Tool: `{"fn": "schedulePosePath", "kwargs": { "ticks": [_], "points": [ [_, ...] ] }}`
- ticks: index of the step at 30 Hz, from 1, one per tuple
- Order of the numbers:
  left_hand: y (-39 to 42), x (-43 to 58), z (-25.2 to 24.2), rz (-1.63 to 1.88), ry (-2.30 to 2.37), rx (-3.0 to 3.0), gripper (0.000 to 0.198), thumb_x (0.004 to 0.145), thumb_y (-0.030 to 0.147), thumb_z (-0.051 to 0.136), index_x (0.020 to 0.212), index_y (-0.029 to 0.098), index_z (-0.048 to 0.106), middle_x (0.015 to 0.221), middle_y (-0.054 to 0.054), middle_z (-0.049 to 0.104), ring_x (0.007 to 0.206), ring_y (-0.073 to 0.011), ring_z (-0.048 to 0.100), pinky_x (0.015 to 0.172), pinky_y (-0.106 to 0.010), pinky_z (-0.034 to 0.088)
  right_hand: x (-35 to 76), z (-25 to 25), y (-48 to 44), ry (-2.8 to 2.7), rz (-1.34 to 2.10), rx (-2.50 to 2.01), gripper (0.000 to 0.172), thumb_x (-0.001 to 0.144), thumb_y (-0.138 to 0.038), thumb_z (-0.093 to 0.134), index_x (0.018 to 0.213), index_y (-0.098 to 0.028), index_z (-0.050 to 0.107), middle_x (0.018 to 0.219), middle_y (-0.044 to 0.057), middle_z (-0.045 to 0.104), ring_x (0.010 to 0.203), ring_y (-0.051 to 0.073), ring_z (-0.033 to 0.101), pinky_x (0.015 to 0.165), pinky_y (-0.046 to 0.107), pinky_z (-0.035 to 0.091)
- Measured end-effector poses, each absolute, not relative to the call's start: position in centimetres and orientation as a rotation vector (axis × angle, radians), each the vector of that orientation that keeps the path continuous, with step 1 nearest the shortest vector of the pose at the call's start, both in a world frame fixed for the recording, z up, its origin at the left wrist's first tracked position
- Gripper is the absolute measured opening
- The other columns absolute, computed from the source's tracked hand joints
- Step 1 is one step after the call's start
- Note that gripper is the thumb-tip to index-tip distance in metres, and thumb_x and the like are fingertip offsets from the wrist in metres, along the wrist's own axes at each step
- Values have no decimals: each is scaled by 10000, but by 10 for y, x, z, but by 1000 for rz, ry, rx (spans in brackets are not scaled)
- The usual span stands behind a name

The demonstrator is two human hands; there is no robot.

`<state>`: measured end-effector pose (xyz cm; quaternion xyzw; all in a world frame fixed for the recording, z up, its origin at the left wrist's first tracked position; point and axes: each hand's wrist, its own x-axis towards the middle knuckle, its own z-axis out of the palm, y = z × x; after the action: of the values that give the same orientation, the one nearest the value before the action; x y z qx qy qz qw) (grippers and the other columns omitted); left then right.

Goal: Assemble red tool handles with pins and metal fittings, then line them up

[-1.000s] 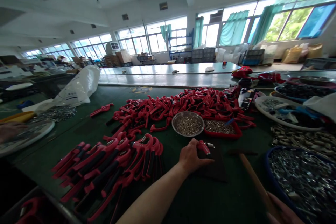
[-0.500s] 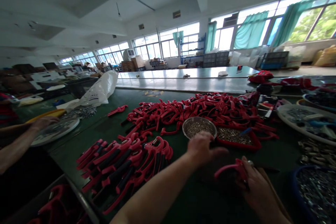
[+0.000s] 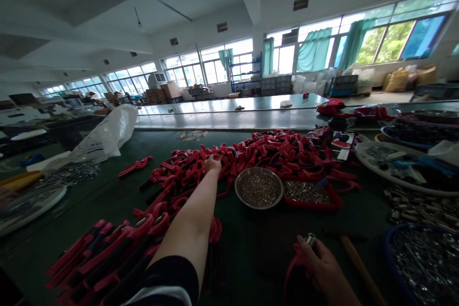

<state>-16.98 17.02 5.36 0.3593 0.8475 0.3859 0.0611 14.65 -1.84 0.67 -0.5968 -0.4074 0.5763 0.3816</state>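
Note:
My left hand (image 3: 213,164) reaches out to a heap of red plastic clamp parts (image 3: 279,146) and touches it. Its fingers are small and partly lost among the red pieces, so their grip cannot be made out. Low on the right, my right hand (image 3: 319,265) is closed around a red curved clamp part (image 3: 293,267), with a metal coil spring (image 3: 310,238) showing at the fingertips. Under my left arm lie rows of red-and-black clamp pieces (image 3: 118,253). A round metal bowl (image 3: 238,190) of small metal pieces stands between the hands.
Beside the bowl is a red tray (image 3: 335,204) of metal pins. A hammer (image 3: 358,263) lies right of my right hand. Blue-rimmed tub (image 3: 389,248) and white tray (image 3: 362,165) hold parts at right. A plastic bag (image 3: 107,134) and another person's hand (image 3: 7,196) are at left.
My left hand has moved from the metal bowl away and leftward to the red heap. My right hand, still holding the red part, is lower and further left in view. The view has turned right.

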Motion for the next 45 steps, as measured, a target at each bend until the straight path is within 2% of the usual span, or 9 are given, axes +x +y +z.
{"fn": "schedulePosePath", "kwargs": {
  "ticks": [7, 10, 12, 18, 22, 28, 34, 40, 45],
  "points": [
    [162, -181, 126, 1649, 2610, 781, 517, 935, 303, 52, 1107, 76, 483, 1074, -170, 570, 1025, -213, 546, 842, -332, 425, 144, 1, -19, -1122, 1421, -1525, 394, 688, -573, 557, 754, -189, 495, 485, -54, 489, 393, 98, 448, 338, 189, 296],
    [140, -151, 151, 1835, 2442, 923, 530, 935, 392, 79, 1018, 125, 530, 934, -91, 608, 882, -158, 597, 766, -273, 462, 144, 9, -21, -1200, 1340, -1416, 386, 693, -563, 561, 725, -182, 504, 541, -33, 522, 430, 105, 471, 366, 205, 343],
    [116, -113, 151, 1972, 2000, 1130, 538, 909, 487, 164, 913, 125, 561, 786, -57, 597, 724, -137, 609, 656, -247, 484, 146, 25, -23, -1275, 1219, -1277, 364, 714, -543, 555, 723, -184, 500, 599, -18, 545, 504, 120, 517, 444, 220, 407],
    [20, 10, 104, 1253, 1187, 1303, 594, 766, 680, 323, 842, 142, 564, 529, 46, 439, 363, -70, 452, 352, -187, 370, 163, 83, -35, -1546, 770, -1151, 253, 826, -444, 461, 761, -200, 466, 640, -7, 556, 596, 131, 552, 562, 232, 425],
    [-16, 38, 82, 1277, 1151, 1351, 546, 782, 647, 351, 762, 144, 563, 522, 50, 399, 399, -53, 391, 402, -179, 354, 167, 87, -49, -1747, 554, -1288, 257, 844, -429, 421, 721, -205, 453, 618, -2, 551, 582, 139, 516, 567, 250, 391],
    [-35, 42, 71, 1296, 1256, 1583, 468, 837, 552, 357, 736, 155, 583, 663, -2, 543, 626, -106, 510, 601, -215, 422, 166, 80, -65, -1774, 504, -1292, 238, 860, -402, 392, 727, -209, 432, 597, -9, 529, 539, 131, 485, 525, 243, 358],
    [-39, 41, 71, 1264, 1301, 1461, 497, 837, 582, 304, 800, 153, 551, 624, 29, 494, 410, -60, 424, 418, -199, 352, 164, 68, -70, -1771, 526, -1298, 238, 854, -418, 407, 742, -208, 421, 591, -8, 520, 529, 138, 489, 506, 251, 346],
    [-48, 39, 80, 1363, 1364, 1816, 365, 894, 427, 324, 763, 169, 547, 733, -18, 575, 693, -127, 536, 652, -248, 408, 159, 58, -73, -1724, 508, -1256, 230, 855, -395, 412, 708, -218, 394, 560, -24, 492, 489, 129, 469, 478, 245, 331],
    [-65, 40, 71, 1377, 1354, 1840, 315, 899, 400, 322, 810, 172, 519, 767, -25, 565, 707, -128, 523, 660, -249, 403, 159, 57, -78, -1777, 469, -1211, 192, 867, -343, 395, 722, -217, 405, 565, -20, 506, 491, 128, 490, 491, 244, 352]
  ]
}}
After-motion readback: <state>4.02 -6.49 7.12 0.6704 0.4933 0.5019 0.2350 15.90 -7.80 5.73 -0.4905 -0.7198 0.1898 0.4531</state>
